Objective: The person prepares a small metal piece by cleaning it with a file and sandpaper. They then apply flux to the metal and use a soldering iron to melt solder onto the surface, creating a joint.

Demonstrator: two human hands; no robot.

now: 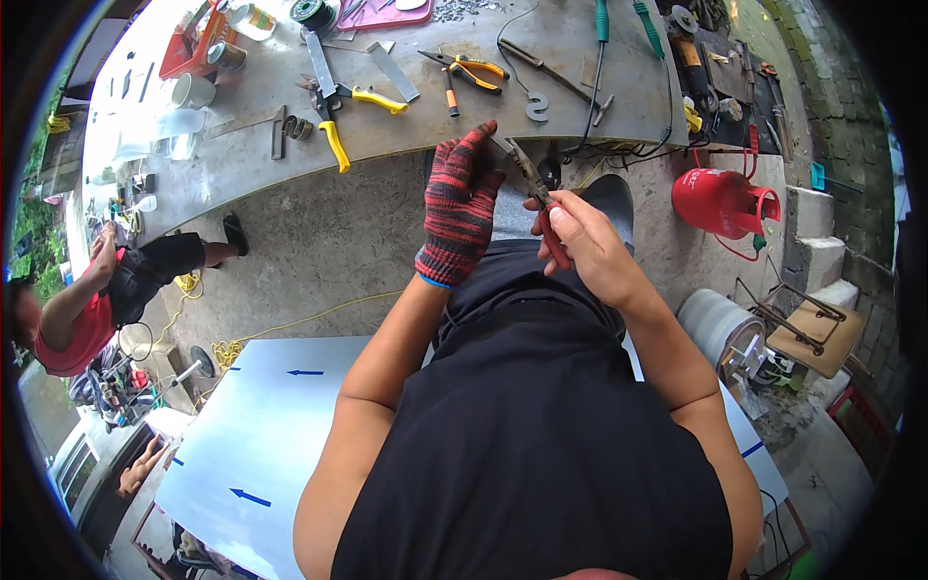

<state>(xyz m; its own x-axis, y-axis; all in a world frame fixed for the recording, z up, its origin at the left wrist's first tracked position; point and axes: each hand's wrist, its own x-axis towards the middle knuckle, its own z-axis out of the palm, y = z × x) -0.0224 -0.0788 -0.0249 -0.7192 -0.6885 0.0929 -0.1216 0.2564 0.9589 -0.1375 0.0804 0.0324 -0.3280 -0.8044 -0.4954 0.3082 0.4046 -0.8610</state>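
Observation:
My left hand (458, 208), in a red-and-black striped knit glove, is closed around a small thin metal piece (502, 143) just off the workbench's near edge. My bare right hand (597, 244) grips the red handles of pliers (534, 178). The pliers' jaws meet the metal piece by the left fingertips; whether they clamp it is too small to tell. Beyond my hands, orange-and-black pliers (474, 73) and a flat S-shaped metal piece (536, 107) lie on the bench. Yellow-handled tin snips (334, 106) rest further left.
The metal workbench (387, 135) spans the front, with a red bin (184, 48), jars and green-handled irons (602, 21). A red gas cylinder (710, 203) sits right, below an angle grinder (688, 53). Behind me lies a pale sheet (261, 416). Another person (87, 300) is at left.

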